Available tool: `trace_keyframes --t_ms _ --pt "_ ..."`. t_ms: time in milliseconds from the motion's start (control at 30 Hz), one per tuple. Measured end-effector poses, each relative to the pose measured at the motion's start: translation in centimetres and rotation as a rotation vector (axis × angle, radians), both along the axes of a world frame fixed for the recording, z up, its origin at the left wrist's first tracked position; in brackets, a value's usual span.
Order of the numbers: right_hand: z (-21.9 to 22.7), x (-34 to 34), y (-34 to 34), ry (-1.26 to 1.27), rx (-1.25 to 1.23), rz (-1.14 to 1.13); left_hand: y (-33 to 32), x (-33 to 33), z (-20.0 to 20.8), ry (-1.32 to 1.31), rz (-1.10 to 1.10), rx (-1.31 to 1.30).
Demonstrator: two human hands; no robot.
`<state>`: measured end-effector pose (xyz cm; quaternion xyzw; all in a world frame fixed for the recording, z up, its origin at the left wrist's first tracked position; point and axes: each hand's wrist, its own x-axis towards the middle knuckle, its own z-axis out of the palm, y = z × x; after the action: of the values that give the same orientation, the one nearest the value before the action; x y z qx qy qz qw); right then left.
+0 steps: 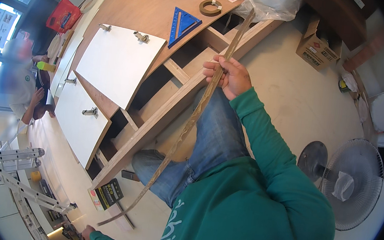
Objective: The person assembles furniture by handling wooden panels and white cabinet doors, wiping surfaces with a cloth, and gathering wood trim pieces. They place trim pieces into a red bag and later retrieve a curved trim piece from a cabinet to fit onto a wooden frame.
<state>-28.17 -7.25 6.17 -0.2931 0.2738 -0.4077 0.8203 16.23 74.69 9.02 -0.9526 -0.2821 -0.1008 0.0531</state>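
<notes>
My right hand [231,77] pinches a long brown strip of edge banding [181,140] near its upper part, thumb against fingers. A wavy, glossy line, looking like glue, runs along the strip. Its upper end reaches the plastic-wrapped item at the table's far edge; the lower end curves down past my knees to the lower left. Close to that lower end is my left hand [88,232], small and partly out of sight; whether its fingers grip anything is unclear. Two white cabinet doors [116,63] [82,118] with metal hinges lie on the wooden worktable [134,1].
A blue triangular square [183,27] and a roll of brown edge banding [210,7] lie on the table. A co-worker [21,78] stands at its far left. A ladder [22,172] is lower left, a cardboard box [319,46] upper right, a fan [351,183] right.
</notes>
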Motion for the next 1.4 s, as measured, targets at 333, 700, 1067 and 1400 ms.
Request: trace_keyframes --t_ms 333,700,1067,1400 --pt "2.4 3.8 6.6 0.085 -0.028 0.295 -40.1 -15.1 3.8 0.062 -1.401 -0.827" --pt "5.2 4.2 10.2 0.142 -0.179 0.51 -60.0 -27.1 8.5 0.219 -1.615 -1.033" --pt "4.4 5.0 12.7 0.336 -0.54 0.73 -61.3 -24.9 7.3 0.554 -1.453 -1.312" --pt "3.2 1.3 10.0 0.459 -0.475 0.53 -59.7 -24.5 4.5 0.299 -1.694 -1.231"
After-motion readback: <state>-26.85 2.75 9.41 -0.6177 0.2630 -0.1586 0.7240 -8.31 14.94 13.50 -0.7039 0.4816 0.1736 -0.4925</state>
